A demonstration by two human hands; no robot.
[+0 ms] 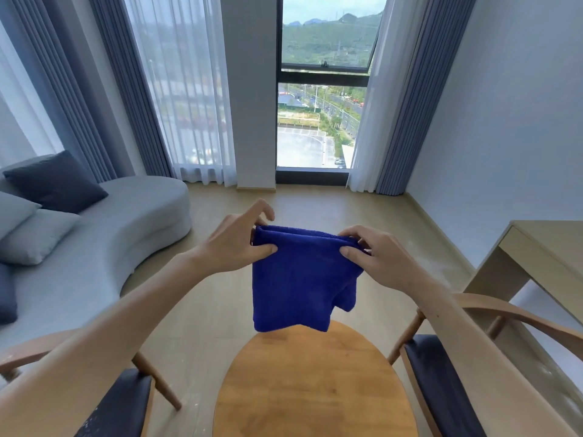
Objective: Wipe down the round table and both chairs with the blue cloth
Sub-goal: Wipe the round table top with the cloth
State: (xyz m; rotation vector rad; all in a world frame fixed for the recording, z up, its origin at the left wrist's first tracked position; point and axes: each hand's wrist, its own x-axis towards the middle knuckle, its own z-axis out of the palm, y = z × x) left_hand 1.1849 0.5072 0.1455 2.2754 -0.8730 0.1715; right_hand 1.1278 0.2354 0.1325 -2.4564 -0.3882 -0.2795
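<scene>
We find the cloth (303,275) held up at the centre of the frame, above the far edge of the table (312,383) and clear of it. The left hand (235,244) pinches its upper left corner between thumb and fingers; the right hand (373,253) pinches the upper right corner the same way. Neither hand is free.

Risks, as we judge them: the hold is at two corners only, so a slackened pinch on either side would let the cloth swing or drop to the floor. The lower right portion hangs in an uneven flap (the fold is not square), and wiping with it thus could bunch the cloth and leave parts of the table unwiped. The chairs, one at lower left (126,395) and one at lower right (441,383), stand just beside the table, and reaching across could nudge them.

The cloth is deep blue, of towel-like pile, doubled over along its top edge, and hangs limp in soft creases. We cannot tell whether it is damp. No wiping contact is yet made.
</scene>
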